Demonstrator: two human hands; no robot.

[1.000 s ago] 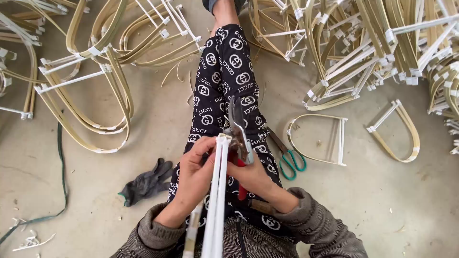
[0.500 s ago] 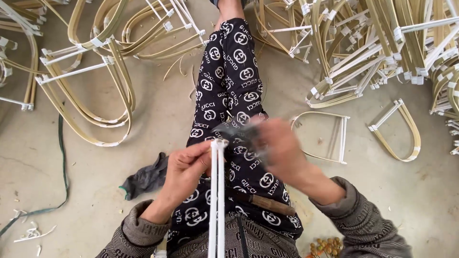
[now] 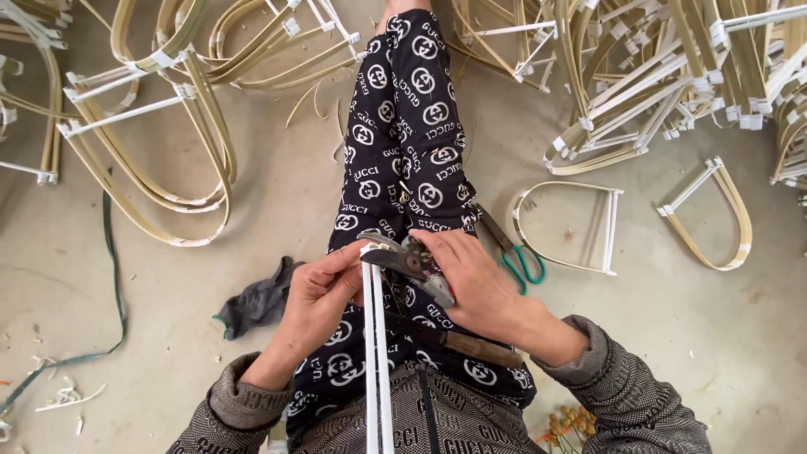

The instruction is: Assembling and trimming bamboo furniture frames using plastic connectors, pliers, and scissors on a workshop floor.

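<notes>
Left hand [image 3: 324, 294]: I've got it pinched around the tips of the paired white strips [image 3: 376, 353], which run up from my lap.
Right hand [image 3: 471, 282]: closed on the metal pliers [image 3: 409, 261], nose right at the strip ends.
Strips: over my patterned trousers [image 3: 403, 126], ends level with each other.
Doing it well: I'd judge keeping both tips flush and squeezing squarely matters most.
Nearby: green-handled scissors [image 3: 517, 256] by my right leg, grey glove [image 3: 261, 298] on the floor, bent bamboo frames [image 3: 151, 168] all around.
</notes>
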